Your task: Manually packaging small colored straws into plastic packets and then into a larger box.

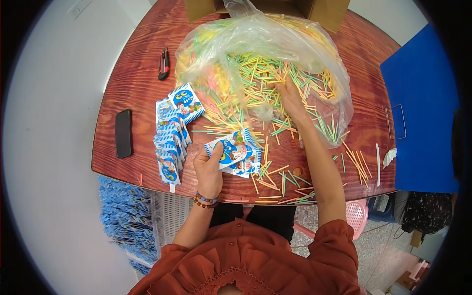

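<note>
My left hand (209, 164) is closed round a small blue-and-white packet (233, 150), thumb on top, near the table's front edge. More packets of the same kind lie just under it. My right hand (291, 98) reaches into the mouth of a big clear plastic bag (290, 42), its fingers closed among thin pastel sticks (255, 69) in yellow, green and pink. The fingertips are partly hidden by the sticks. To the left of my left hand, a row of overlapping blue-and-white packets (169, 142) lies on the table, with one tilted packet (187, 102) at its far end.
The reddish wooden table (132, 88) carries a red-and-black utility knife (164, 64) and a black phone-like object (124, 133) at left. Behind the bag stands a cardboard box (324, 12). Loose sticks (285, 184) lie near the front edge. A blue panel (423, 113) stands right; blue packets (125, 211) fill the lower left.
</note>
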The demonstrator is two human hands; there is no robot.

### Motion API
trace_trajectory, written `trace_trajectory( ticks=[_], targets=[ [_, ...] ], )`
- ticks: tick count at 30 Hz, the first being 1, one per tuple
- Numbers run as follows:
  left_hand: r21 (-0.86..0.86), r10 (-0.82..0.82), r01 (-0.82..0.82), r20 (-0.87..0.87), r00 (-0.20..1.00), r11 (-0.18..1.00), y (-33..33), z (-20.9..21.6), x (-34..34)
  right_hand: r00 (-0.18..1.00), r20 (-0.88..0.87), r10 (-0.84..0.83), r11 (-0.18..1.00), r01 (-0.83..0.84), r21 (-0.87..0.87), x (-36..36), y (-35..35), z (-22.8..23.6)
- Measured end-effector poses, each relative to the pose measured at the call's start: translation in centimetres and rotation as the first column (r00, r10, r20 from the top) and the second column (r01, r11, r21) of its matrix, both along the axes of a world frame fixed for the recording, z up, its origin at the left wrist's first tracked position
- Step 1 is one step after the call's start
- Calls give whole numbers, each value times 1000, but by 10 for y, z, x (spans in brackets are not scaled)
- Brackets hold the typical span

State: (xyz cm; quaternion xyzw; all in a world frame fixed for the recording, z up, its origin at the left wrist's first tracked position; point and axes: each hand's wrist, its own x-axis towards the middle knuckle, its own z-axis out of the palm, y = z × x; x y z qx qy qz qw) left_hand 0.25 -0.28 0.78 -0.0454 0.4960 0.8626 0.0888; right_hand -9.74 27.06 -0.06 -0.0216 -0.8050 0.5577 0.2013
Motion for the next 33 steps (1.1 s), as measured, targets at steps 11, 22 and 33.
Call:
trace_trajectory(
  ticks=[11, 22, 33],
  targets=[
    [-30, 3, -3, 3, 1000, 1000, -5, -1, -4, 983, 162, 83, 730, -170, 661, -62, -39, 24],
    [26, 57, -58, 52, 997, 998, -3, 4, -8, 928, 369, -46, 392, -323, 861, -70, -69, 36],
    [6, 8, -8, 32, 999, 1000, -13, 2, -5, 898, 354, 262, 939, -321, 121, -56, -13, 20]
  ],
)
